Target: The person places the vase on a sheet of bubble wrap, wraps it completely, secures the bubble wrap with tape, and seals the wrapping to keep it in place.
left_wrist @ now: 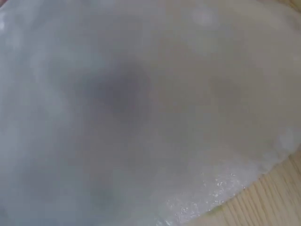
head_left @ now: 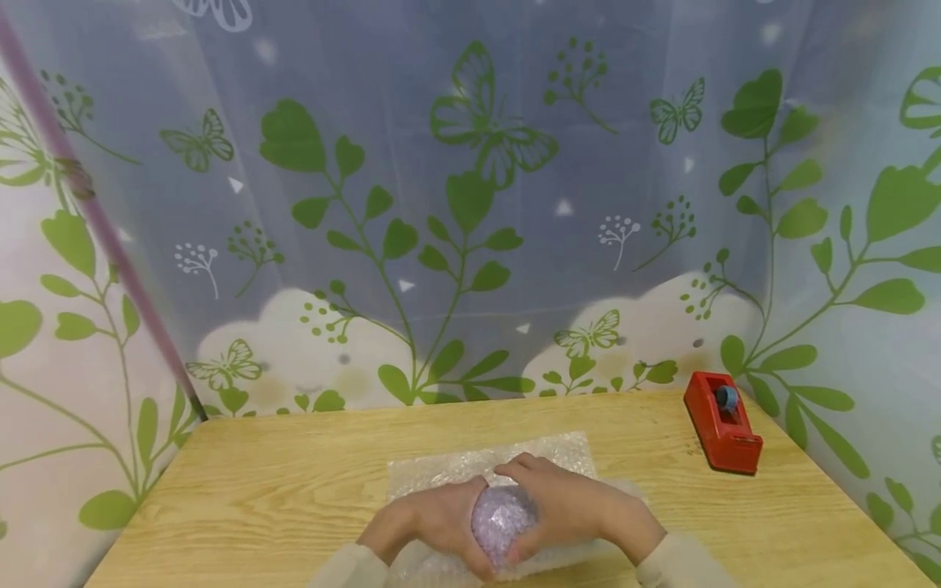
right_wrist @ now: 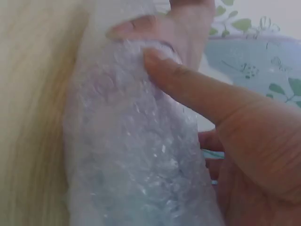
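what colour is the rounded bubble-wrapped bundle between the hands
The bundle looks pale purple, clearest in the head view.

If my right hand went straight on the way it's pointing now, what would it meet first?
Your right hand would first press into the bubble-wrapped bundle it holds; beyond that, probably your left hand, though depth is unclear.

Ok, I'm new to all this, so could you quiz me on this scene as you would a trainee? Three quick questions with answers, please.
1. What is the purplish item wrapped in?
2. True or false: only the person's right grip is on that item.
3. In the head view, where is the red tape dispenser?
A) Left of the item
B) Right of the item
C) Beneath the item

Key:
1. Bubble wrap.
2. False: the left grip holds it too.
3. B.
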Demonstrator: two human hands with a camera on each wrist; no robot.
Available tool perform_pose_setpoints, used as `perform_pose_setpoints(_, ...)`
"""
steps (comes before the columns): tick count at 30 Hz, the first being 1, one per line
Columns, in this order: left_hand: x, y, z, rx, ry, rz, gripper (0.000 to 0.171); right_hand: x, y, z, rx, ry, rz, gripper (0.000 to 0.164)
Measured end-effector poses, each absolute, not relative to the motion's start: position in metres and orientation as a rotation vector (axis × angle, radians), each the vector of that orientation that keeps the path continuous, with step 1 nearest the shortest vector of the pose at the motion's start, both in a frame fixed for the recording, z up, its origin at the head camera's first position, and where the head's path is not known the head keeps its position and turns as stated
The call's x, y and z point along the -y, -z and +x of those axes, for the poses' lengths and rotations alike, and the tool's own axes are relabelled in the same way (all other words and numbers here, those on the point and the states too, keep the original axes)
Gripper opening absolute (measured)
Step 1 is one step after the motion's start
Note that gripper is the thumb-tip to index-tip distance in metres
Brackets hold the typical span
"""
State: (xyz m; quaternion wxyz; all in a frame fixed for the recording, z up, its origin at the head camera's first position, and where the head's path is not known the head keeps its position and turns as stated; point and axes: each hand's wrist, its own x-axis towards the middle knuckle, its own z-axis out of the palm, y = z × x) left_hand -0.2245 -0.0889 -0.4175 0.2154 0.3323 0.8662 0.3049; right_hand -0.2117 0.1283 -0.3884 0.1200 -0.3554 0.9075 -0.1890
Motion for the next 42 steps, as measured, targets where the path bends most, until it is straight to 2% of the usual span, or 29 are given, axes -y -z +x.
perform_pose_setpoints(4, 0.089, 0.418, -0.230, -2.308, -0.898, 1.014, 0.064, -0.125, 0.393, -0.198, -2.736, 0.421, -1.148, 0.087)
perform_pose_setpoints(11, 0.088, 0.424, -0.239, -1.920, -1.137, 1.114, 0.039, -0.115, 0.407, -0.192, -2.944, 0.164, -1.228, 0.090)
perform_pose_setpoints(16, 0.085, 0.424, -0.240, -1.946, -1.130, 1.084, 0.036, -0.113, 0.412, -0.193, -3.005, 0.032, -1.214, 0.090)
perform_pose_setpoints(22, 0.082, 0.420, -0.239, -1.991, -1.100, 1.027, 0.036, -0.120, 0.415, -0.201, -2.934, 0.123, -1.233, 0.091)
perform_pose_setpoints(25, 0.083, 0.418, -0.239, -2.067, -1.041, 1.005, 0.038, -0.123, 0.416, -0.205, -2.900, 0.191, -1.252, 0.089)
perform_pose_setpoints(32, 0.088, 0.414, -0.231, -2.335, -0.826, 0.749, 0.077, -0.120, 0.411, -0.209, -2.834, 0.250, -1.260, 0.083)
perform_pose_setpoints(39, 0.088, 0.404, -0.229, -2.492, -0.581, 0.898, 0.069, -0.118, 0.410, -0.211, -2.779, 0.323, -1.195, 0.077)
perform_pose_setpoints(42, 0.087, 0.403, -0.227, -2.582, -0.435, 0.973, 0.072, -0.117, 0.408, -0.211, -2.753, 0.324, -1.171, 0.072)
